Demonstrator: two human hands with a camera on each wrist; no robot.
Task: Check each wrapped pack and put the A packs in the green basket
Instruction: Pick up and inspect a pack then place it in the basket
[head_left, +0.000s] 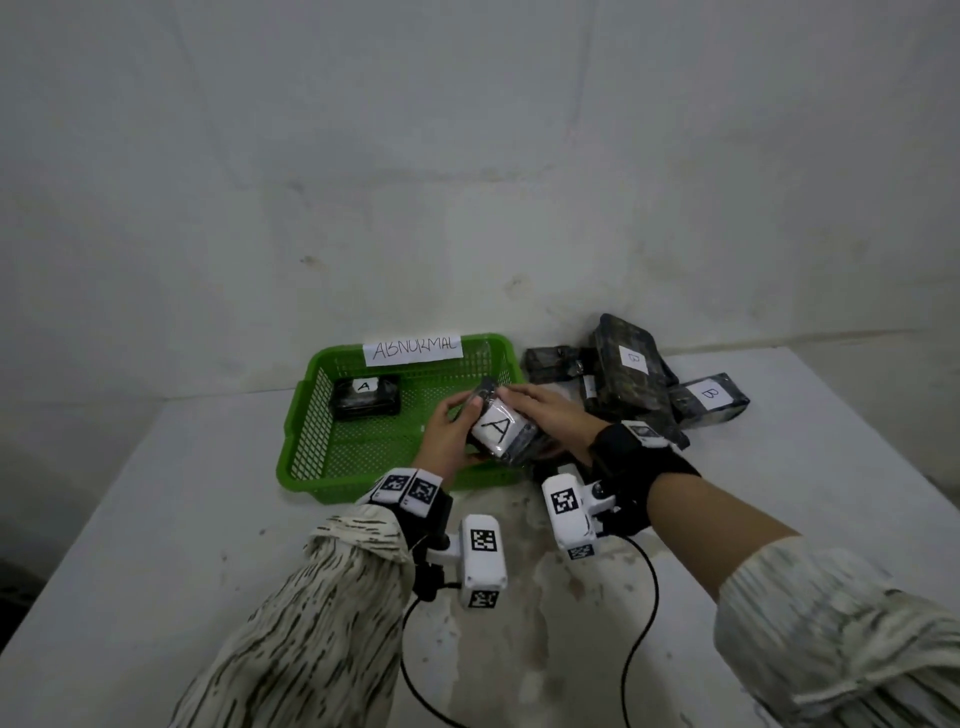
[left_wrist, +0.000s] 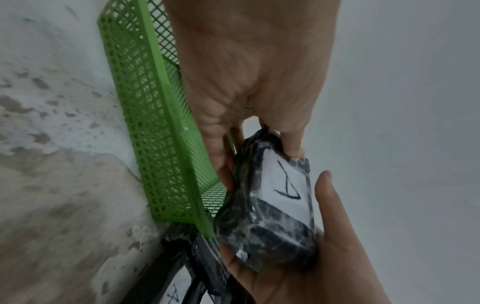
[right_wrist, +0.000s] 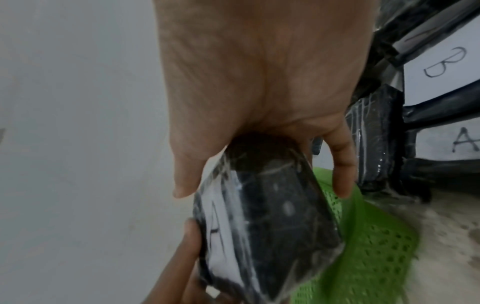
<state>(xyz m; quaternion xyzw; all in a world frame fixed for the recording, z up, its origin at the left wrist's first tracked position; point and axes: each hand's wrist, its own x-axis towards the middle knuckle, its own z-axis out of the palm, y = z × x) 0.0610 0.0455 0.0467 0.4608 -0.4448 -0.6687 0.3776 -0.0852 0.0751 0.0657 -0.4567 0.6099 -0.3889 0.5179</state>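
Observation:
A dark wrapped pack with a white A label (head_left: 497, 429) is held in both hands above the near right corner of the green basket (head_left: 304, 400). My left hand (head_left: 453, 426) grips its left end, thumb on the label edge (left_wrist: 293, 151). My right hand (head_left: 535, 402) grips its right end, with the thumb and fingers round it (right_wrist: 263, 214). Another A pack (head_left: 365, 397) lies in the basket's far left part. The basket shows beside the held pack in the left wrist view (left_wrist: 155, 127) and under it in the right wrist view (right_wrist: 376, 253).
A pile of dark wrapped packs lies right of the basket: a big B pack (head_left: 631, 371), a smaller B pack (head_left: 709, 399) and an unmarked one (head_left: 553, 361). An A pack (right_wrist: 462, 142) shows in the pile. The paper sign "ABNORMAL" (head_left: 413, 347) hangs on the basket's back rim against the wall.

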